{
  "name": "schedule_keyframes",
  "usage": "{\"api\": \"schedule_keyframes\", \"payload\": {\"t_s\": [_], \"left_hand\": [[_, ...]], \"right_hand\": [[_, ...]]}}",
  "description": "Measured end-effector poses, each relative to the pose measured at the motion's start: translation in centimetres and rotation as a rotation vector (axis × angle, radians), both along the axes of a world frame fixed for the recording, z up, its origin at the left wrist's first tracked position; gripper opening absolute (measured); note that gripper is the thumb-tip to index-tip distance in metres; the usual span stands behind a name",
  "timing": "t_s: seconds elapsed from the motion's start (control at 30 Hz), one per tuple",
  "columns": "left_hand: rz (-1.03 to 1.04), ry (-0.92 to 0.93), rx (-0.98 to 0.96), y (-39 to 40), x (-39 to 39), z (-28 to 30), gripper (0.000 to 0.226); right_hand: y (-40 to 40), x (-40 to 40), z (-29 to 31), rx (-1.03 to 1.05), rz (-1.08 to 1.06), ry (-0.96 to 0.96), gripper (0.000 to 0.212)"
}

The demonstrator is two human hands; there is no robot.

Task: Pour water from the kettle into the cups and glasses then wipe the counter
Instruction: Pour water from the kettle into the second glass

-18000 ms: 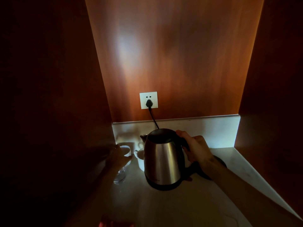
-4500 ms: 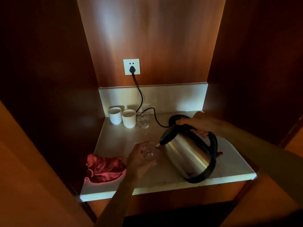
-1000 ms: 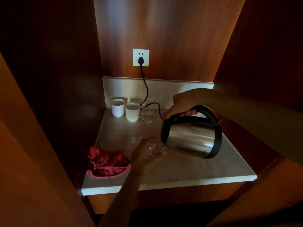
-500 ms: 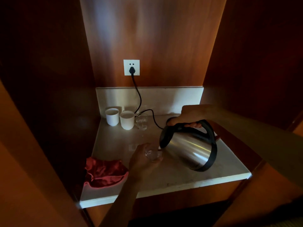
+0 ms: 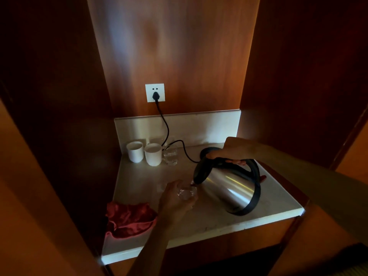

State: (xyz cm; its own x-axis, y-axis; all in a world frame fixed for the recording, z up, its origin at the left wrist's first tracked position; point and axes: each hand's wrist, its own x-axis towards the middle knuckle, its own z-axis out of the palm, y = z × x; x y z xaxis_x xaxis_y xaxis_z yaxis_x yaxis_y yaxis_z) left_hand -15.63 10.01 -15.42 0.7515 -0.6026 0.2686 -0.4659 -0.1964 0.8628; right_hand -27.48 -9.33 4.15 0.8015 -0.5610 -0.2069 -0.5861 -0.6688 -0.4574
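My right hand (image 5: 232, 149) grips the black handle of a steel kettle (image 5: 231, 189), which is tilted left with its spout right over a clear glass (image 5: 186, 193). That glass is held by my left hand (image 5: 172, 202) just above the pale counter (image 5: 143, 176). Two white cups (image 5: 135, 152) (image 5: 153, 157) and a second clear glass (image 5: 170, 155) stand in a row at the back left. A crumpled red cloth (image 5: 128, 219) lies at the counter's front left.
The kettle's black base (image 5: 207, 151) sits at the back right, half hidden behind my right hand. Its cord (image 5: 165, 126) runs up to a white wall socket (image 5: 155, 92). Dark wooden walls close in the niche on both sides.
The kettle has tipped a little lower and its spout stays over the glass in my left hand. The view has shifted slightly. Cups and cloth have not moved.
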Motion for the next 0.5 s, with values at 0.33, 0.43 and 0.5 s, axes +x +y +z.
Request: {"api": "schedule_keyframes", "payload": {"t_s": [0.33, 0.43, 0.5], "left_hand": [[0.026, 0.004, -0.004, -0.03, -0.27, -0.09, 0.057], [0.030, 0.007, -0.008, 0.04, -0.34, -0.16, 0.056], [0.038, 0.003, -0.017, 0.05, -0.41, -0.08, 0.053]], "right_hand": [[0.32, 0.05, 0.91, -0.031, 0.003, 0.029, 0.061], [0.57, 0.13, 0.81, -0.044, 0.015, 0.054, 0.062], [0.65, 0.27, 0.91, -0.051, 0.018, 0.052, 0.062]]}}
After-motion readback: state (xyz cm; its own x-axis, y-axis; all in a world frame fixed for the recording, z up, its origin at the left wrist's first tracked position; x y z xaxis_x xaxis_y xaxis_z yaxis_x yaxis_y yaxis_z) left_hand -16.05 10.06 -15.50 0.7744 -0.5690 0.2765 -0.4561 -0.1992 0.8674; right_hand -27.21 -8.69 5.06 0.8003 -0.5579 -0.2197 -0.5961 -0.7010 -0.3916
